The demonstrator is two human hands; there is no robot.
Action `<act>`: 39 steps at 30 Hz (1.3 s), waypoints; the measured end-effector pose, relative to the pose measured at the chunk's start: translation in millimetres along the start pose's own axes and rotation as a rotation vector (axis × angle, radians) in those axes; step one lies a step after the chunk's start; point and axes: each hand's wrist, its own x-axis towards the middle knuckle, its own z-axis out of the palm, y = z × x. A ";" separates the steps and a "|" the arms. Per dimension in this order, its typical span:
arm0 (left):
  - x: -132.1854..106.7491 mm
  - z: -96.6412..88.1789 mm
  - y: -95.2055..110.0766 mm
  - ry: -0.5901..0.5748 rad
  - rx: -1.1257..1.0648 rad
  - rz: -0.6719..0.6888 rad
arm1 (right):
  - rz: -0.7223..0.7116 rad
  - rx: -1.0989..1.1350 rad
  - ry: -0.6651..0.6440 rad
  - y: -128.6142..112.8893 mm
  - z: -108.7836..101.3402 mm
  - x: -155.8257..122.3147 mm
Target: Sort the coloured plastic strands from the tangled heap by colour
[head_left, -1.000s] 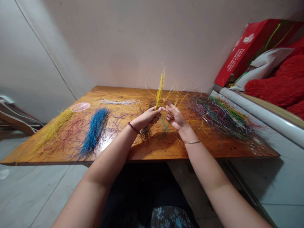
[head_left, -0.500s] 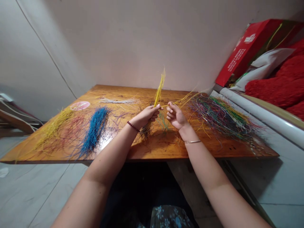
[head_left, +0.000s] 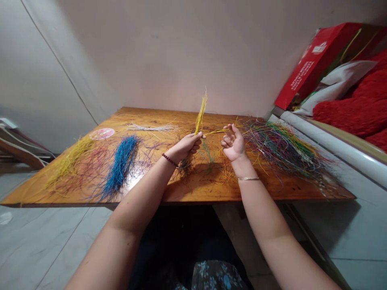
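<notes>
My left hand [head_left: 189, 146] is closed round the lower end of a bundle of thin yellow strands [head_left: 200, 117], whose loose tips stand upright above the fist. From that hand a few yellow strands [head_left: 215, 131] stretch sideways to my right hand [head_left: 233, 144], which pinches their far end between thumb and forefinger, the other fingers loosely curled. Under my hands lie dark brown strands [head_left: 185, 166], some green strands [head_left: 207, 155] and orange strands [head_left: 226, 163]. Right of my right hand spreads a tangled multicoloured heap of strands [head_left: 281, 149].
On the wooden table [head_left: 199, 193], a blue bundle [head_left: 121, 163], a yellow pile [head_left: 71, 161], reddish strands [head_left: 93, 165] and a pink oval [head_left: 102, 133] lie left. White strands [head_left: 152, 128] lie farther back. A red box [head_left: 311, 64] and red fluffy cloth [head_left: 350, 108] are at right.
My right hand has moved right, away from the left, drawing the yellow strands out between them. Their loose ends beyond the right hand now look shorter. My left hand stays almost in place.
</notes>
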 end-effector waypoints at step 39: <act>-7.8 22.8 2.3 0.044 0.077 0.041 | 0.069 -0.291 -0.210 19.0 18.0 -12.2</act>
